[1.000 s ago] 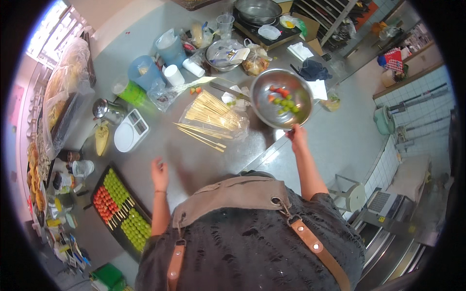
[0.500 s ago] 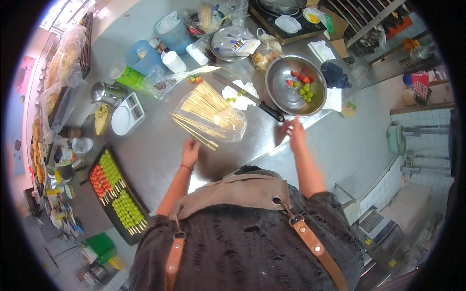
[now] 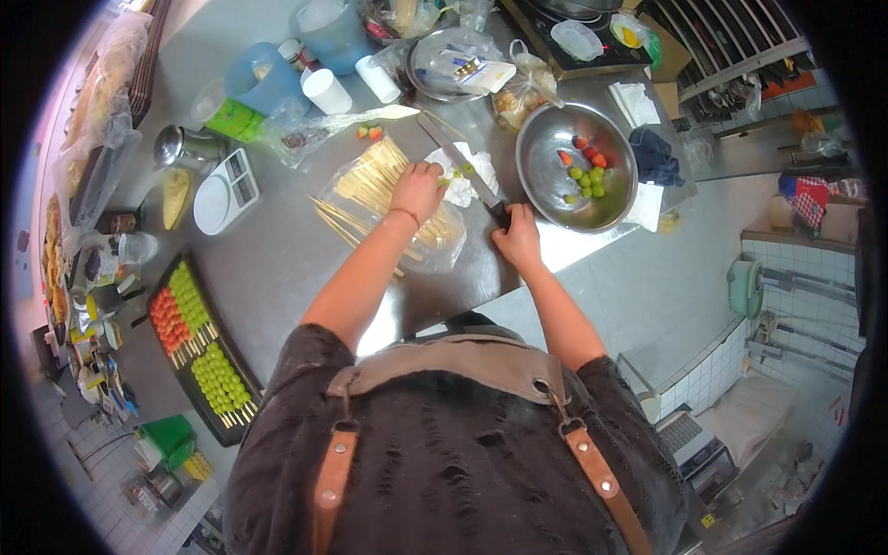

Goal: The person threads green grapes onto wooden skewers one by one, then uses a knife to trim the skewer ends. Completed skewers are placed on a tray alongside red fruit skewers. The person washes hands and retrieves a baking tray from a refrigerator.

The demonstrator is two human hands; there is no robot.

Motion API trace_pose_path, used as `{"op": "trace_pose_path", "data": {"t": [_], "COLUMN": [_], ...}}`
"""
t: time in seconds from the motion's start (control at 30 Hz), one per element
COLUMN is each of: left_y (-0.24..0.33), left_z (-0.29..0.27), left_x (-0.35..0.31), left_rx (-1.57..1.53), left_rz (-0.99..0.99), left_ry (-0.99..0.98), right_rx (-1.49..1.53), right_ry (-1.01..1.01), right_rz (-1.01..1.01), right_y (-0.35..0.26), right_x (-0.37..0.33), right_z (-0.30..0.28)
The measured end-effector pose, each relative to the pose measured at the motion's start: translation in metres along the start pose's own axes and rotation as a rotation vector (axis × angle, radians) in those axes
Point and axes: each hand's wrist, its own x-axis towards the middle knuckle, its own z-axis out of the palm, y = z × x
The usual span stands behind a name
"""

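Observation:
My right hand [image 3: 518, 236] is wrapped round the black handle of a kitchen knife [image 3: 465, 168], whose blade points away to the far left across a white paper towel [image 3: 481, 174]. Over a clear bag of flat bamboo skewers [image 3: 372, 185] reaches my left hand [image 3: 419, 191], its curled fingers at the towel's left edge. Bits of green grape [image 3: 469, 170] lie there; whatever those fingertips hold is hidden. Right of the knife, a steel bowl [image 3: 546, 203] contains several strawberries [image 3: 593, 158] and green grapes [image 3: 586, 182].
On the left lies a black tray [image 3: 199, 393] of grape and strawberry skewers. Beyond it are a white kitchen scale [image 3: 213, 203], a steel pitcher [image 3: 180, 146] and blue tubs [image 3: 259, 79]. Strawberry pieces [image 3: 369, 132] rest behind the skewers. A cooktop [image 3: 546, 55] stands far right.
My left hand has moved from the near side of the skewers up and right to the paper towel. My right hand has moved left and taken hold of the knife handle.

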Motion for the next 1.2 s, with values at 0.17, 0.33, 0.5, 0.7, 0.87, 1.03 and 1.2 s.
{"op": "trace_pose_path", "data": {"t": [0.17,0.33,0.5,0.7,0.87,1.03,1.2], "left_y": [-0.013,-0.018,-0.016,0.000,0.008,0.014,0.016], "left_z": [0.021,0.029,0.029,0.034,0.047,0.054,0.058], "left_x": [0.013,0.017,0.024,0.037,0.038,0.048,0.059], "left_rx": [0.258,0.123,0.085,-0.102,-0.201,-0.174,-0.183], "left_rz": [0.019,0.065,0.052,-0.033,0.003,-0.069,-0.146], "left_ry": [-0.083,-0.045,-0.021,-0.033,-0.016,-0.040,-0.139], "right_rx": [0.119,0.199,0.211,0.185,0.191,0.219,0.211], "right_ry": [0.032,0.068,0.073,0.088,0.095,0.116,0.071], "right_rz": [0.008,0.078,0.124,0.090,0.070,0.062,0.100], "right_y": [0.003,0.012,0.014,0.009,0.008,0.004,-0.004], "right_x": [-0.015,-0.033,-0.042,-0.038,-0.036,-0.039,-0.046], "right_z": [-0.005,-0.010,-0.013,-0.013,-0.013,-0.017,-0.027]}}
